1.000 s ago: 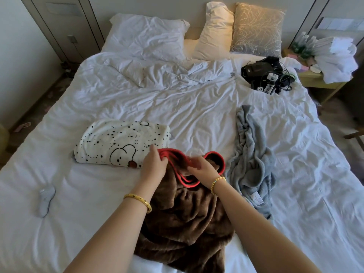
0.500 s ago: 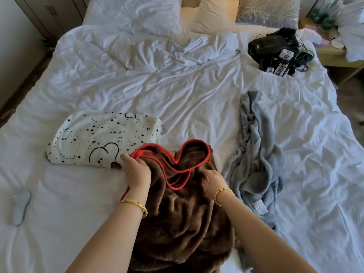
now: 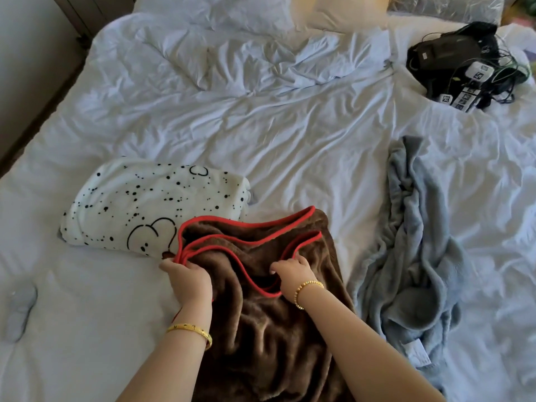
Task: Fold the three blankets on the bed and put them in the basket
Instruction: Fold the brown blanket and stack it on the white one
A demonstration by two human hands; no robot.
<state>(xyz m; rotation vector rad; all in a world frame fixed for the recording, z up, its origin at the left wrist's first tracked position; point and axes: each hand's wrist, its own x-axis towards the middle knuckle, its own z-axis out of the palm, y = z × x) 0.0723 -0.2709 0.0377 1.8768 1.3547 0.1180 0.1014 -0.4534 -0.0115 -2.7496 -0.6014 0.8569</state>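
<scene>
A brown blanket (image 3: 269,329) with red trim lies rumpled at the bed's near edge. My left hand (image 3: 187,278) grips a bunch of its red-edged layers at the left corner. My right hand (image 3: 290,269) pinches the red trim nearer the middle. A white blanket (image 3: 150,204) with black dots and a cartoon print lies folded just left of the brown one, touching it. To the right, a grey blanket (image 3: 414,265) lies crumpled in a long heap. No basket is in view.
The white bed sheet (image 3: 290,134) is creased all over. A black bag with cables and small devices (image 3: 464,62) sits at the far right. Pillows (image 3: 342,10) lie at the head. A small grey object (image 3: 20,311) rests near the left edge.
Both hands drew back toward me along the brown blanket, pulling its red-trimmed edges down and apart. My view tilted lower over the bed.
</scene>
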